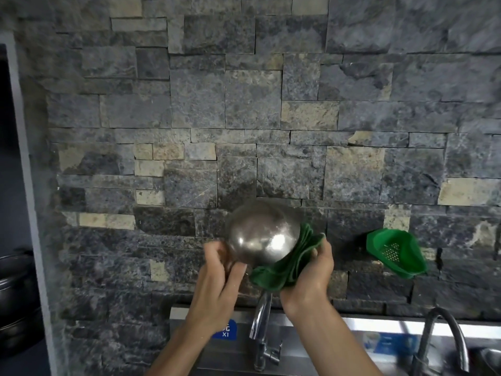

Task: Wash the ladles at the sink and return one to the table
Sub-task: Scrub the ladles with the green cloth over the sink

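Item, as I read it: round polished steel ladle bowl (264, 236), convex side toward me, raised before the stone wall above the sink's back edge, left hand (221, 270) gripping its lower-left rim, right hand (311, 270) pinching folded green cloth (287, 263) against its lower-right side; handle hidden.

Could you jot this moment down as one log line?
phase: scrubbing | left hand: holds ladle bowl | right hand: presses green cloth on it | place: above tap

Glossy steel ladle (264, 234), soft green cloth (291, 263), rough stone wall (244, 104), shiny chrome tap (261, 321), green plastic strainer (393, 252).
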`<state>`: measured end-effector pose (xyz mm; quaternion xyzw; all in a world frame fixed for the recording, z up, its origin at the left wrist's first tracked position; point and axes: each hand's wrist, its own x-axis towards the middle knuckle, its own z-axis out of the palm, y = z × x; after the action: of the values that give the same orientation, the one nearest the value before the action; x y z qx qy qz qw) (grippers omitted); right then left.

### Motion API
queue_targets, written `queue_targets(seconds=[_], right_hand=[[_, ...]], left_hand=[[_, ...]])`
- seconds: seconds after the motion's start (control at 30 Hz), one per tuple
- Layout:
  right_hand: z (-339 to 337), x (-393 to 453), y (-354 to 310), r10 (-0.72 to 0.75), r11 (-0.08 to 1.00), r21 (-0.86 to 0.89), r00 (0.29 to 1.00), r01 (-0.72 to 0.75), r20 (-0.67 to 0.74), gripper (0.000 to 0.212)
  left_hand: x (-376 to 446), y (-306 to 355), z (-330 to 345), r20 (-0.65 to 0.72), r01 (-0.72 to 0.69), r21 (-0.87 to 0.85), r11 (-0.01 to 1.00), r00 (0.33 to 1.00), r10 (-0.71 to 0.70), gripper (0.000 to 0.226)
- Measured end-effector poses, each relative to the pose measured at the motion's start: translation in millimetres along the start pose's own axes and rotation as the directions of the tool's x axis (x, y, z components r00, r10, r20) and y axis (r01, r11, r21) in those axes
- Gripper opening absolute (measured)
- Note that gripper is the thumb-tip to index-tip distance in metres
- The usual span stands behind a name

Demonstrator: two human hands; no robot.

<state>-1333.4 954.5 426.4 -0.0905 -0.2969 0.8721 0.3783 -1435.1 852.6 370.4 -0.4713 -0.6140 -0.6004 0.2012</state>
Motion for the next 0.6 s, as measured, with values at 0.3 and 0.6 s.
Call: queue_targets(seconds=[0.3,0.6], right_hand=[[0.8,-3.0,5.3,-0.248,0.953,-0.159,0.965,0.258,0.081,0.053],[-16.1,2.3,9.4,-0.664,0.409,-0.515,0.633,0.754,0.399,0.06]], left_hand=[[-5.4,-1.9,14.0,0.012,0.093,-0.053,0.994,0.996,-0.092,0.04],[6.1,-7.0,12.1,-0.05,0.207,-0.162,0.965,0.975,-0.217,0.027]])
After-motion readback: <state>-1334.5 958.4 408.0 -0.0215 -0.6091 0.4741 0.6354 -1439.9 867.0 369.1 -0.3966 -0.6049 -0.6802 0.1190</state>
